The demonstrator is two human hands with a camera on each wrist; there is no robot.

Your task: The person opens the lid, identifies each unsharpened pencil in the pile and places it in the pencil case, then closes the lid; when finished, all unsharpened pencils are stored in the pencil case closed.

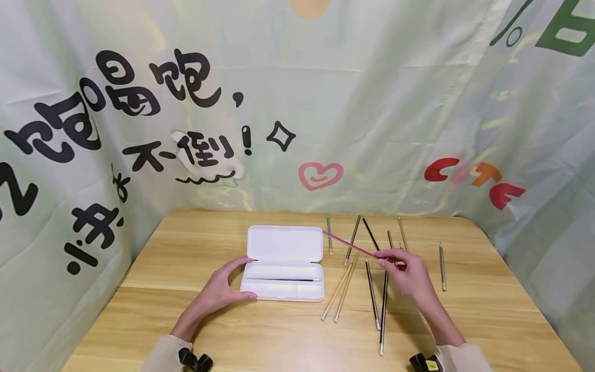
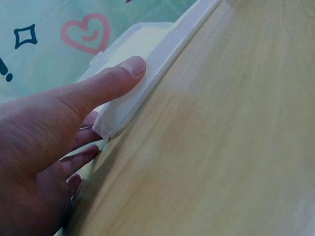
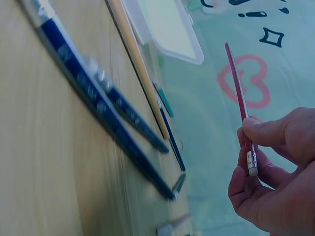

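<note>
An open white pencil case [image 1: 282,298] stands on the table with its lid tipped back, one slim dark pencil [image 1: 288,279] lying inside. My left hand [image 1: 225,287] holds the case by its left end. In the left wrist view the thumb [image 2: 113,83] presses on the near rim while the other fingers reach round the end. My right hand [image 1: 409,271] pinches a red pencil [image 3: 239,93] close to its eraser end, between thumb and fingers. That pencil is raised over the loose pencils, and its far tip points left toward the lid's right edge.
Several loose pencils lie scattered right of the case, among them an orange one [image 1: 337,292], a black one [image 1: 373,294] and a dark grey one [image 1: 442,267] farther right. A printed curtain [image 1: 372,119] hangs behind the wooden table [image 1: 186,248].
</note>
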